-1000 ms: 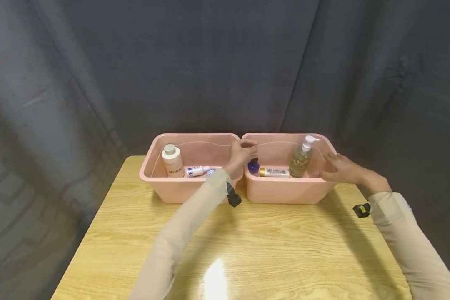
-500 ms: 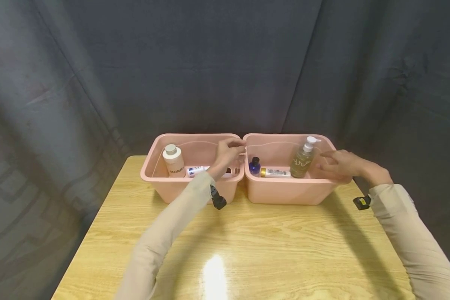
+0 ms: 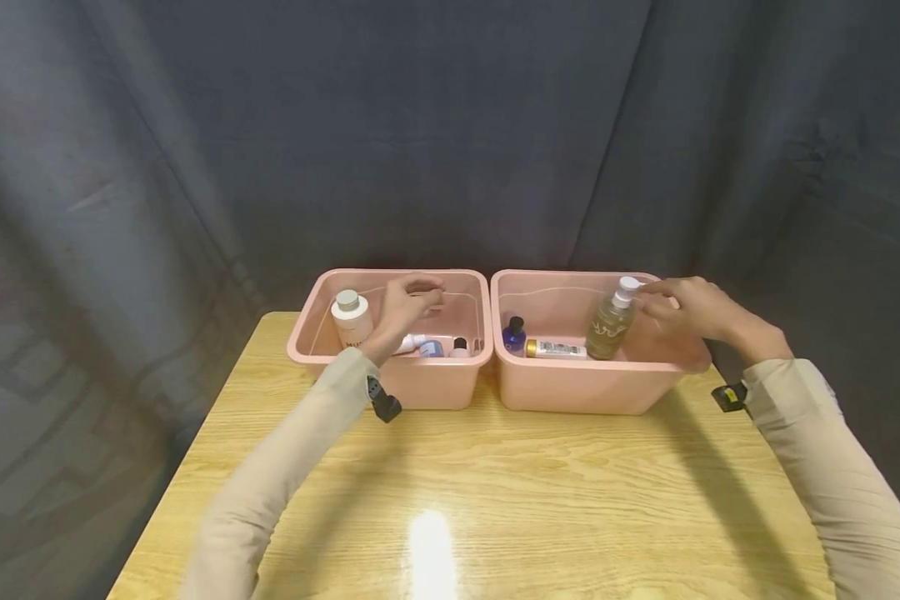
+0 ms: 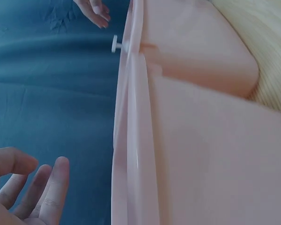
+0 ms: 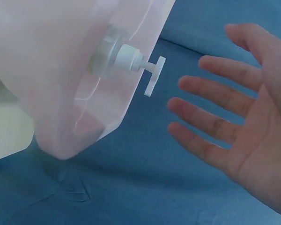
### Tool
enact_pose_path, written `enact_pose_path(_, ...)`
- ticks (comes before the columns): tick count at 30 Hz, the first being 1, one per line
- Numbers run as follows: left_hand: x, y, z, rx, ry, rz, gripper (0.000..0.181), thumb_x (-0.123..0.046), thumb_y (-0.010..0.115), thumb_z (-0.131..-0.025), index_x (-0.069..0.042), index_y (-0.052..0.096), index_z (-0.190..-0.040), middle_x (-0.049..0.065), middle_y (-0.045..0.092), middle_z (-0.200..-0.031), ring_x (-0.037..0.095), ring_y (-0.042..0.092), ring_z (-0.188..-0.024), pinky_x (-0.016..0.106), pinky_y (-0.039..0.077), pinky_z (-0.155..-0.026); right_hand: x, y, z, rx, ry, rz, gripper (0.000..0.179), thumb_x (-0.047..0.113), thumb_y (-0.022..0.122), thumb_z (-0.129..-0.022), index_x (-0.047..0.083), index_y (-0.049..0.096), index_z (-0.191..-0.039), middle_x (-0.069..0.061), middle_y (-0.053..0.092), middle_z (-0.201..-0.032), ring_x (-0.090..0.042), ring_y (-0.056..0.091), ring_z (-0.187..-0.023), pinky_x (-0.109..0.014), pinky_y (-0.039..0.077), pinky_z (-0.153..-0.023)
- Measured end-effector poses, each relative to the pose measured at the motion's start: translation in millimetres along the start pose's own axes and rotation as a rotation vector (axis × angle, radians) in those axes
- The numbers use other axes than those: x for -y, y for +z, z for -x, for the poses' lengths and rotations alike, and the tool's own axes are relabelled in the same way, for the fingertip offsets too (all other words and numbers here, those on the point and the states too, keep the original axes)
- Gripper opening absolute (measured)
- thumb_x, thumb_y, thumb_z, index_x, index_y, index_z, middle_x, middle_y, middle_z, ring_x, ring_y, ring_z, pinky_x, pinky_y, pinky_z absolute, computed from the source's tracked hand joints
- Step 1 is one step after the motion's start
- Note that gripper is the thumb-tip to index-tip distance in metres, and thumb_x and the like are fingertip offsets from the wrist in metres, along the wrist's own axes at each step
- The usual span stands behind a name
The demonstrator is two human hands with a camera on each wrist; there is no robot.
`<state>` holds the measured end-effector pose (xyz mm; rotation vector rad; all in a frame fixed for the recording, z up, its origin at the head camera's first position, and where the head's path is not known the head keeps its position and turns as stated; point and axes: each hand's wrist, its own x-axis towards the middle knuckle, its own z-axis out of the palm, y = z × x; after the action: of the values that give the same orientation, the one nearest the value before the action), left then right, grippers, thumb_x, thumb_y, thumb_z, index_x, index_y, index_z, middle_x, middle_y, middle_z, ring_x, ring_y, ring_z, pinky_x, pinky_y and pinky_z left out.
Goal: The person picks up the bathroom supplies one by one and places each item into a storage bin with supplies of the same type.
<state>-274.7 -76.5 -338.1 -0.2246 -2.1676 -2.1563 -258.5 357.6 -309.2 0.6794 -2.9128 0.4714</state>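
My left hand (image 3: 408, 307) is held over the left pink bin (image 3: 390, 385), its fingers loosely bent around nothing. Beside it in that bin stands a white bottle (image 3: 351, 319) with a grey-white cap. My right hand (image 3: 693, 307) is above the right end of the right pink bin (image 3: 577, 390). Its fingertips overlap the white pump top of a greenish bottle (image 3: 607, 331) in the head view. From the right wrist, the fingers (image 5: 215, 93) are spread and apart from the pump head (image 5: 155, 76). Neither hand holds anything.
A small blue bottle (image 3: 514, 337) with black cap and a white tube (image 3: 561, 350) with gold cap are in the right bin. The left bin also has a black-capped bottle (image 3: 460, 348) and a blue-labelled item (image 3: 431, 349). Dark curtain (image 3: 435, 133) hangs behind the wooden table (image 3: 525, 492).
My left hand has moved left, from the inner edges of the two bins to over the left bin. My right hand has risen from the right bin's rim and come nearer the pump bottle.
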Motion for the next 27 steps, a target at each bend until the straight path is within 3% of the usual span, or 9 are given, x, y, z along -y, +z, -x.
enact_pose_path(5,1.5,-23.0,0.5,0.000,0.027,-0.024,0.023,0.006,0.061,-0.094,0.014,0.064,-0.115,0.029,0.066,-0.113,0.018,0.070,-0.083,0.043,0.057,-0.083,-2.8,-1.2,-3.2,-0.085,0.007,0.046,0.042,0.029,0.063,-0.098,-0.006,0.066,-0.122,-0.027,0.066,-0.116,-0.045,0.063,-0.103,-0.062,0.047,-0.084)
enact_pose_path(11,3.0,-49.0,0.8,0.022,0.136,-0.143,0.022,0.003,0.056,-0.098,0.014,0.064,-0.115,0.031,0.064,-0.113,0.041,0.067,-0.096,0.044,0.057,-0.080,-7.0,-1.8,-5.7,-0.158,-0.014,0.077,0.042,0.030,0.064,-0.097,-0.005,0.066,-0.121,-0.029,0.064,-0.119,-0.050,0.058,-0.109,-0.065,0.043,-0.087)
enact_pose_path(14,2.4,-60.6,2.7,0.018,0.169,-0.223,0.021,-0.001,0.057,-0.098,0.010,0.065,-0.114,0.027,0.066,-0.109,0.044,0.066,-0.097,0.042,0.058,-0.080,-7.2,-2.4,-6.5,-0.181,-0.009,0.076,0.045,0.032,0.063,-0.098,-0.005,0.065,-0.123,-0.031,0.061,-0.122,-0.051,0.056,-0.112,-0.067,0.041,-0.089)
enact_pose_path(20,-0.9,-78.6,3.0,-0.041,0.240,-0.422,0.018,-0.010,0.061,-0.097,0.000,0.070,-0.110,0.018,0.068,-0.106,0.028,0.070,-0.088,0.037,0.059,-0.076,-3.3,-1.9,-6.1,-0.201,0.023,0.066,0.053,0.040,0.059,-0.099,-0.003,0.059,-0.131,-0.030,0.053,-0.135,-0.052,0.045,-0.123,-0.070,0.035,-0.095)
enact_pose_path(27,-1.4,-100.0,-3.7,-0.124,0.456,-0.747,0.020,-0.013,0.060,-0.094,-0.001,0.072,-0.103,0.014,0.073,-0.100,0.030,0.071,-0.089,0.044,0.057,-0.079,-1.0,-1.4,-6.9,-0.203,0.063,0.118,0.065,0.049,0.052,-0.099,0.002,0.048,-0.144,-0.027,0.041,-0.147,-0.052,0.036,-0.131,-0.071,0.027,-0.102)
